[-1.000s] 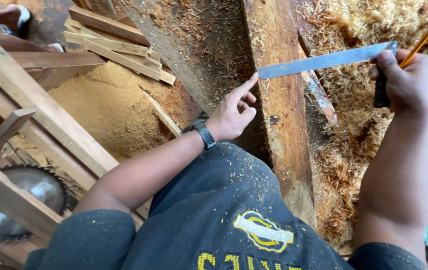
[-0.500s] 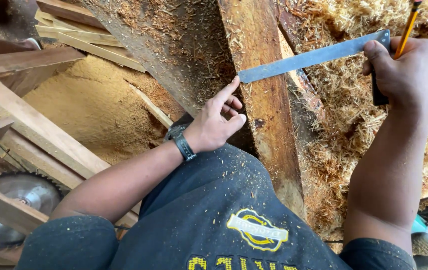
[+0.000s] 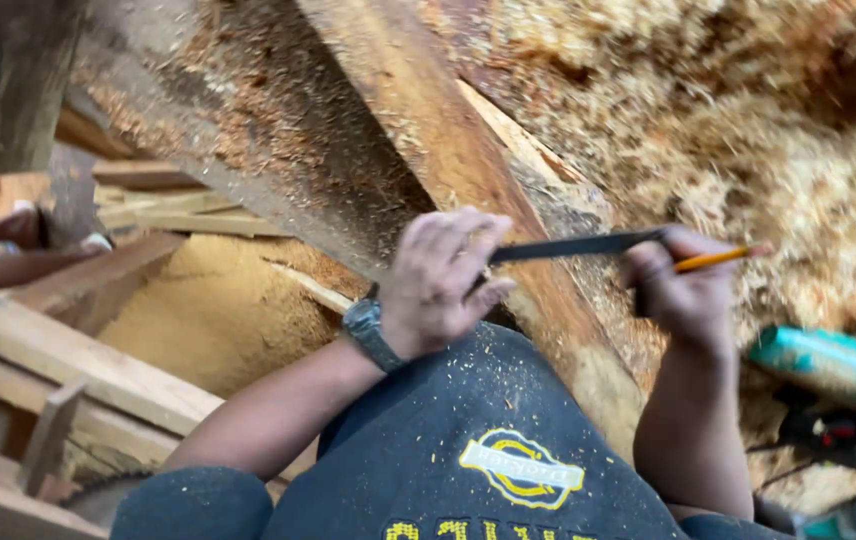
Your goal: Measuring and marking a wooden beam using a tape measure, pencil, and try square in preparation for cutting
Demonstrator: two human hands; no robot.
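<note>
Gripping the square (image 3: 573,245) blade end, left hand (image 3: 438,285) sits over the beam (image 3: 448,150); right hand (image 3: 683,295) holds its stock plus a pencil (image 3: 718,258).

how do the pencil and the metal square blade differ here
The pencil is orange-yellow and thin; the square blade is grey, flat and wider. The pencil sticks out beyond the right hand; the blade spans from it to the left hand, over the wooden beam. The right hand holds both.

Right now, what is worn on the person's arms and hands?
Both forearms are bare, with no gloves. The left hand has a dark wristwatch at its wrist; the right hand wears nothing visible. Short dark sleeves flecked with sawdust cover the upper arms.
</note>
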